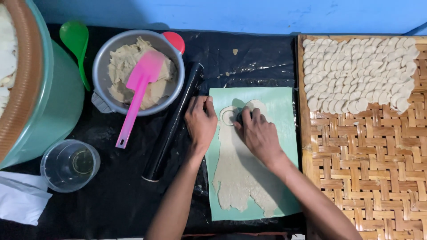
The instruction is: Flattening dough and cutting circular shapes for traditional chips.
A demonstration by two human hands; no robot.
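On green mat: right hand grips cutter on dough sheet (rolled flat); left hand flat, ungripping, beside.

Flat beige dough sheet is lying on a green mat; one round disc is sitting cut at its top.

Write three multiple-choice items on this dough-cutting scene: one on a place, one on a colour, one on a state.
1. Where do the cut dough discs lie?
A. on the woven bamboo tray
B. in the metal bowl
C. in the clear cup

2. What colour is the spatula in the bowl?
A. green
B. pink
C. black

3. What is the right hand doing?
A. resting on the black rolling pin
B. pressing on the rolled dough sheet
C. hanging free

Key: 1 A, the discs crowd the tray's far end; 2 B, blade and handle are pink; 3 B, its fingers bear down on the sheet beside the left hand.
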